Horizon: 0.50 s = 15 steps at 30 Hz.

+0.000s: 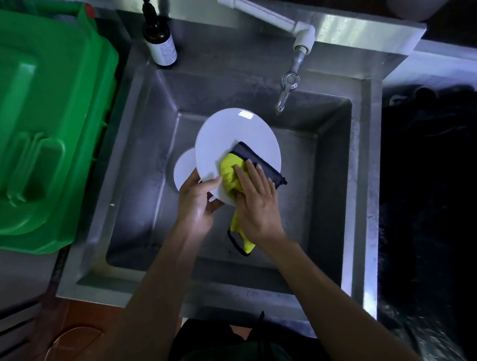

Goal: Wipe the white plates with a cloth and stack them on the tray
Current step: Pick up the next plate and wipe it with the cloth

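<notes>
Over the steel sink I hold a white plate, tilted up toward me. My left hand grips its lower left rim, thumb lying on the plate's face. My right hand presses a yellow and dark cloth flat against the lower right of the plate; one end of the cloth hangs down below the hand. A second white plate lies in the basin behind the first, mostly hidden. No tray is in view.
A tap on a white pipe reaches over the basin's back right. A dark bottle stands on the sink's back left rim. A big green plastic bin lid fills the left. Dark material lies to the right.
</notes>
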### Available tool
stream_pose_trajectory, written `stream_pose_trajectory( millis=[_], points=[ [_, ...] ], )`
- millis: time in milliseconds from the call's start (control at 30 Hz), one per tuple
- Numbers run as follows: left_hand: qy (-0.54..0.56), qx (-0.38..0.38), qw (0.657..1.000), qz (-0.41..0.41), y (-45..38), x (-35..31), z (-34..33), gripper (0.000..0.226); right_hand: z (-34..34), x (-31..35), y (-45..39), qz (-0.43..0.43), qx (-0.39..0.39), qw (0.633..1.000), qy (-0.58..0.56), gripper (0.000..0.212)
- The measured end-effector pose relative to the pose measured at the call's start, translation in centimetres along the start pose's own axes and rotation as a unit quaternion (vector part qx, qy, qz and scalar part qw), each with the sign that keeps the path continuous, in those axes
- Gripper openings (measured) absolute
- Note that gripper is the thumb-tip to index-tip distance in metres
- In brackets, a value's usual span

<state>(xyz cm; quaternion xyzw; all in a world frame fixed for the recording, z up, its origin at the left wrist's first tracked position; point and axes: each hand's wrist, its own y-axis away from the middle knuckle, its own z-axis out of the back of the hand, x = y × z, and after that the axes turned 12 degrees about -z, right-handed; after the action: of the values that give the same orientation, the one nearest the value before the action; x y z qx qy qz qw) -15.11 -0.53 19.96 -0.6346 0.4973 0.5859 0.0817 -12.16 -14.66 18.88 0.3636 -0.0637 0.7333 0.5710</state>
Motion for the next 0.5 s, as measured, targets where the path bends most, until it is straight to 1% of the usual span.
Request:
stream_pose_trajectory(
  millis=[100, 200, 333, 433, 500],
  points=[
    [0.008, -0.003, 1.0, 0.001, -0.1, -0.1, 0.0, 0.025, -0.5, 1.1, 0.5, 0.0, 0.004, 1.0, -0.021, 0.057],
    [0.017, -0.019, 1.0, 0.002, -0.5, -0.1, 0.3, 0.019, -0.9, 1.5, 1.1, 0.012, -0.007, 1.0, -0.023, 0.053],
    [0.022, -0.051, 0.998, 0.004, -0.7, -0.1, 0.4, 0.025, -1.2, 0.4, 2.1, 0.05, -0.02, 0.998, 0.019, 0.052],
    [0.023, -0.055, 0.998, 0.006, -0.6, -0.2, 0.4, 0.025, -1.0, -1.0, 2.4, 0.075, -0.021, 0.995, 0.058, 0.052],
    [0.023, -0.054, 0.998, 0.007, -0.5, -0.2, 0.6, 0.025, -0.6, -2.1, 2.4, 0.071, -0.023, 0.994, 0.077, 0.053]
  ],
)
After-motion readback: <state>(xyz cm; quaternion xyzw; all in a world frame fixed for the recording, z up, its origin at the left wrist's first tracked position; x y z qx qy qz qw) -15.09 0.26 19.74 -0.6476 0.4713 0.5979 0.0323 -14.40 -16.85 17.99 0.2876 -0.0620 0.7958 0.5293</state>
